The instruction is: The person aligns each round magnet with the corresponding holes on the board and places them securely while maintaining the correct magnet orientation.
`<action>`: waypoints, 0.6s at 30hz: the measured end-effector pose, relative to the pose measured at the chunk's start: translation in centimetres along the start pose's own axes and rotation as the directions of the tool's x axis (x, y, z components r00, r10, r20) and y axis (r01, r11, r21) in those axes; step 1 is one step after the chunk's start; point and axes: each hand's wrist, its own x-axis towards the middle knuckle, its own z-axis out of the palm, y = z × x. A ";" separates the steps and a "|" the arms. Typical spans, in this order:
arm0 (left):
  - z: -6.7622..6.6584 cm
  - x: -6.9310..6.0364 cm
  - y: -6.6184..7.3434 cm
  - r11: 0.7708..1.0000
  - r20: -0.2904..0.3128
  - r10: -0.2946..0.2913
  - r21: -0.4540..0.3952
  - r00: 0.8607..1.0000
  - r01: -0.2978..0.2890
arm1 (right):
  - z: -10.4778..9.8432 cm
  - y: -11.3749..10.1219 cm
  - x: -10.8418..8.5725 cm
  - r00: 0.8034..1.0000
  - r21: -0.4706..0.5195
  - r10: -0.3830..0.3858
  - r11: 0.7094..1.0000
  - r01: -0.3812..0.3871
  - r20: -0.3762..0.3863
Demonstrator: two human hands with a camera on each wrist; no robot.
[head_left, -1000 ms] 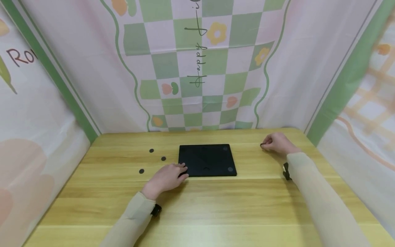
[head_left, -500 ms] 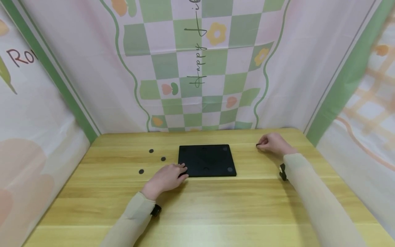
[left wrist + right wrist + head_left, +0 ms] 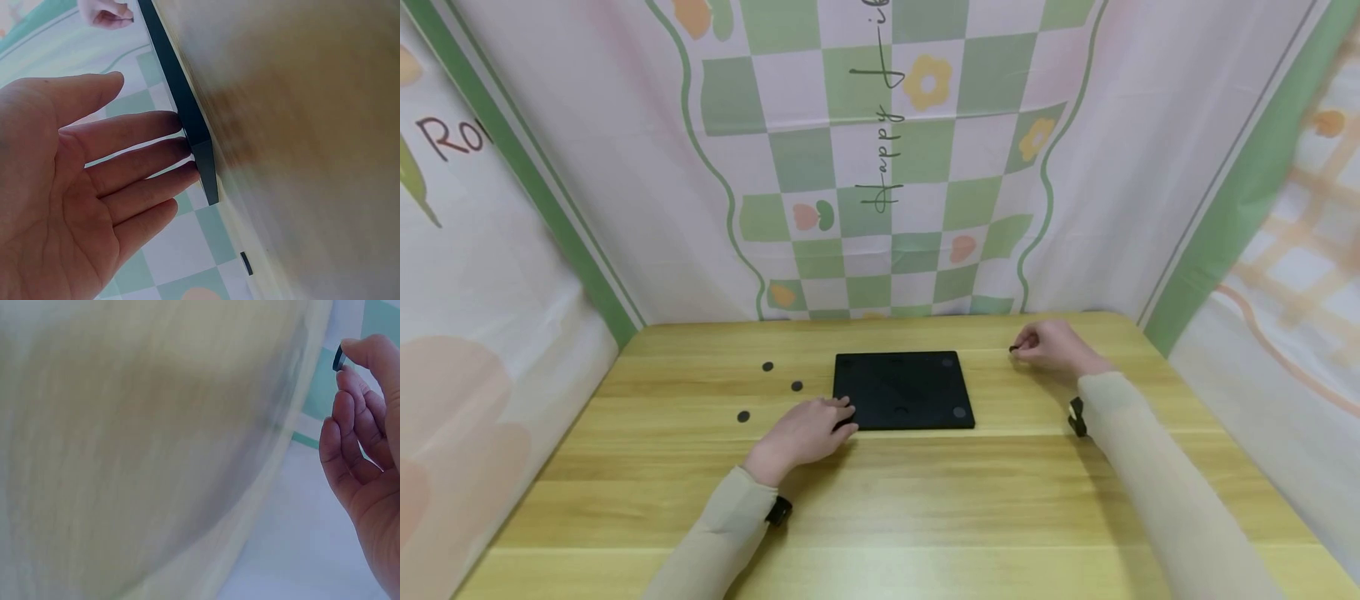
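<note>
A flat black rectangular panel [image 3: 898, 390] lies on the table, with faint round marks near its corners. My left hand [image 3: 805, 432] rests its fingertips on the panel's near left corner; in the left wrist view the fingers [image 3: 134, 153] are straight and touch its top. To the right of the panel, my right hand [image 3: 1054, 347] pinches a small black disc [image 3: 339, 359] between thumb and fingertips, above the table. Several similar pieces are about: one dark disc [image 3: 767, 367] lies at the back left, another disc [image 3: 797, 386] nearer the panel, and a third disc [image 3: 743, 417] farther forward.
The wooden table [image 3: 925, 508] reaches back to a printed checkered curtain [image 3: 887, 208]. More curtains hang at the left and right sides. Each wrist wears a small black device, such as the right wrist device [image 3: 1078, 417].
My right hand has moved a little to the left toward the panel, carrying the small disc. The left hand stays on the panel's corner.
</note>
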 end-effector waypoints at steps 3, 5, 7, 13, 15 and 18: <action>0.0 0.0 0.0 1.000 0.000 0.001 -0.001 1.000 -0.001 | 0.2 -0.4 0.3 1.000 -0.010 -0.013 1.000 0.013 -0.004; -0.1 -0.1 0.0 1.000 -0.001 0.001 -0.001 1.000 -0.001 | 0.3 -0.6 0.5 1.000 -0.010 -0.027 1.000 0.027 -0.001; -0.1 -0.1 0.1 1.000 -0.002 0.001 -0.002 1.000 -0.001 | 0.4 -0.8 0.6 1.000 0.001 -0.024 1.000 0.024 0.005; 0.0 0.0 0.1 1.000 -0.002 -0.004 -0.007 1.000 0.004 | 0.8 -1.4 1.1 1.000 0.032 -0.019 0.999 0.018 0.010; -0.1 0.0 0.1 1.000 -0.002 -0.005 -0.007 1.000 0.005 | 0.9 -1.6 1.3 1.000 0.035 -0.014 0.999 0.013 0.011; -0.1 0.0 0.1 1.000 -0.003 -0.004 -0.004 1.000 0.004 | 1.0 -1.8 1.4 1.000 0.032 -0.010 0.999 0.009 0.017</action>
